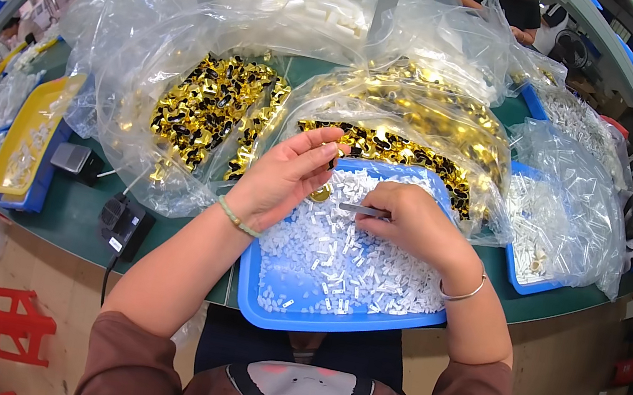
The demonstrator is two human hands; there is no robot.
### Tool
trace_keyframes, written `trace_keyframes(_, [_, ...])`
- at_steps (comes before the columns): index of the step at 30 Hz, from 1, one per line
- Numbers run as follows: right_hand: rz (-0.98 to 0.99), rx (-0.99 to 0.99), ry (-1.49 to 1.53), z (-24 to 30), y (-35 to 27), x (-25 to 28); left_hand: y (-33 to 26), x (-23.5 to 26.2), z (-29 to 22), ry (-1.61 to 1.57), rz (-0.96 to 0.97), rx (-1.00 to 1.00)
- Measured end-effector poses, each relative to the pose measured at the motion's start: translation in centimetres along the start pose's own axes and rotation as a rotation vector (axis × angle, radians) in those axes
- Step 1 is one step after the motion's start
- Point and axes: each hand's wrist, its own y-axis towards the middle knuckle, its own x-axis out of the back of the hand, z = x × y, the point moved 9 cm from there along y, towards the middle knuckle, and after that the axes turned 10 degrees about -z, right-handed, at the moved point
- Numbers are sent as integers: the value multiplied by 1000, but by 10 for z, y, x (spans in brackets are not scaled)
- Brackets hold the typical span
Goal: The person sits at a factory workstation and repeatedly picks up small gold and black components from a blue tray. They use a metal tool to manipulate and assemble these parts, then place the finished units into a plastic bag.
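My left hand (287, 171) is raised over the far left part of a blue tray (328, 323). Its thumb and fingers pinch a small gold-and-black piece (334, 160), partly hidden by the fingers. A round gold part (320, 194) shows just below that hand; whether it is held or lying in the tray I cannot tell. My right hand (413, 223) grips metal tweezers (363, 210), their tips pointing left toward the gold part. Small white pieces (347, 266) are heaped in the tray beneath both hands, with tinier translucent bits on the left side.
Clear plastic bags of gold-and-black pieces (214, 107) lie beyond the tray. Another blue tray (525, 287) of white pieces stands at right. At left are a yellow tray (53, 109), a grey box (77, 161) and a black power adapter (123, 224). Metal posts (386, 7) rise behind; a co-worker (507, 7) is beyond.
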Motion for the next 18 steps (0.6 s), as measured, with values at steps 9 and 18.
trace_keyframes(9, [-300,-309,360,-4,3,33,-4,-6,11,-66,90,108])
trace_keyframes(18, [-410,-2,262,19,7,36,-10,-21,22,22,161,132])
